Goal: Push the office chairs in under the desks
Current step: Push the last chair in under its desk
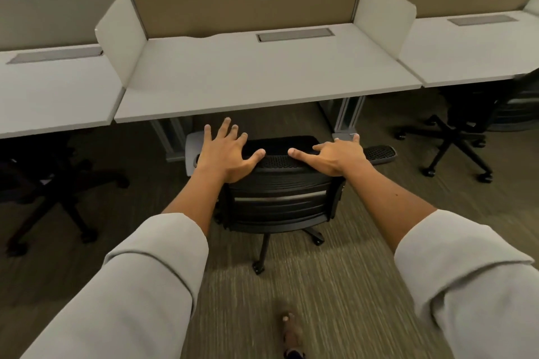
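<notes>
Both hands sit on the top edge of the black mesh-backed office chair point(280, 183), which stands at the centre of view, just short of the middle bench point(262, 78) at twelve o'clock. The left hand point(226, 153) lies flat with fingers spread over the backrest's left corner; the right hand point(335, 155) does the same on the right corner. Each grip is released — straight fingers resting on the chair, nothing clasped. The seat appears to be partly under the bench front edge, while the backrest and the wheeled base point(262, 259) at six o'clock are out over the carpet.

My judgement: the push is under way but unfinished. The risks lie at the sides. The right armrest point(379, 153), at three o'clock from the backrest, sits near the bench leg point(347, 119), and an off-centre shove could swing it into that leg. With flat palms only, the chair could also swivel or roll askew — uneven pressure from one hand would cause it. Another chair point(458, 136) waits at two o'clock.
</notes>
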